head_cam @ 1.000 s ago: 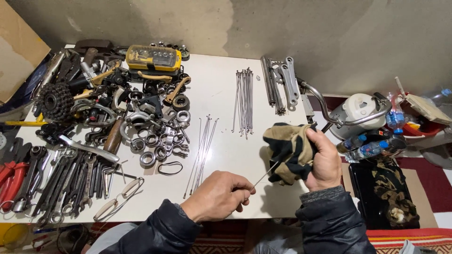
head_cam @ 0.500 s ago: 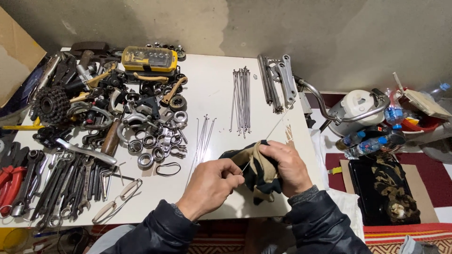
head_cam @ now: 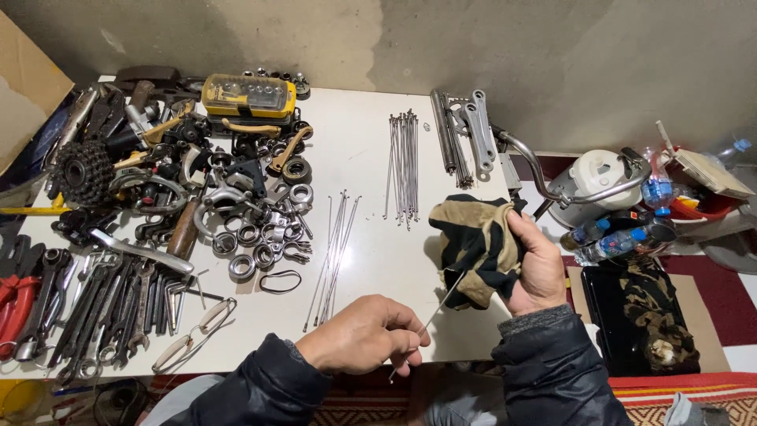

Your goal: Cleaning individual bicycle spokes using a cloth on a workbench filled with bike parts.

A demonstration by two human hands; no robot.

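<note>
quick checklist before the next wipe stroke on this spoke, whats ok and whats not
1. Left hand pinches the spoke: ok.
2. Right hand grips the rag around the spoke's far part: ok.
3. Spoke straight along its visible length: ok.
4. Spoke's far end: hidden inside the rag, cannot tell.
5. Spoke clean: too thin to judge, cannot tell.
6. Bare table beside the small spoke pile for setting it down: ok.

Left hand [head_cam: 364, 338] pinched low, right hand [head_cam: 536, 264] clenched, raised higher
</note>
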